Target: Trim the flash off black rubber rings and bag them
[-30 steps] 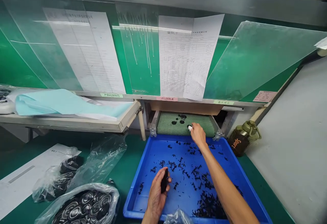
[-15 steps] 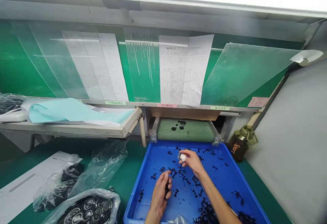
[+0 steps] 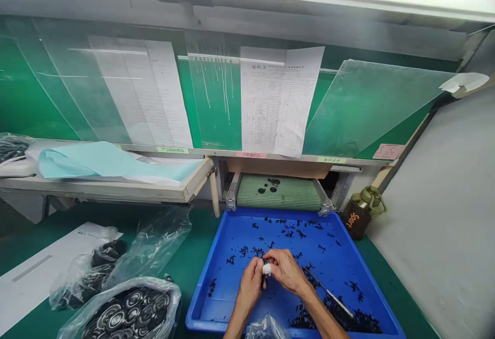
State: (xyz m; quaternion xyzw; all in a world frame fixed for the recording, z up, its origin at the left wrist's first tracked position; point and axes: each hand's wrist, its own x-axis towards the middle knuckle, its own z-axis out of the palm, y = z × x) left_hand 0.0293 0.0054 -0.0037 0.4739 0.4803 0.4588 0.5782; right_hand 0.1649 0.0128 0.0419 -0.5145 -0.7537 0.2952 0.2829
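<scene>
My left hand (image 3: 250, 283) is closed around a small black part (image 3: 264, 279), mostly hidden by the fingers. My right hand (image 3: 286, 272) meets it over the blue tray (image 3: 204, 282), its fingertips pinched at the same spot. Something white (image 3: 266, 268) shows at the right fingertips; whether it is a finger cover or a held piece I cannot tell. Small black scraps (image 3: 258, 251) lie scattered around the hands, and a denser heap of black scraps (image 3: 365, 321) sits by the right forearm. A thin metal rod (image 3: 328, 292) slants beside that forearm.
Behind the tray, a green ribbed conveyor (image 3: 294, 195) carries a few black pieces. A dark bottle (image 3: 358, 215) stands right of the tray. At left, a clear bag (image 3: 170, 303) holds several black ringed parts, below a shelf (image 3: 154, 190). Clear plastic (image 3: 266, 328) lies at the tray's front.
My right hand has come down and left to meet my left hand, bringing the white thing along. The metal rod now shows beside my right forearm. The view has shifted slightly.
</scene>
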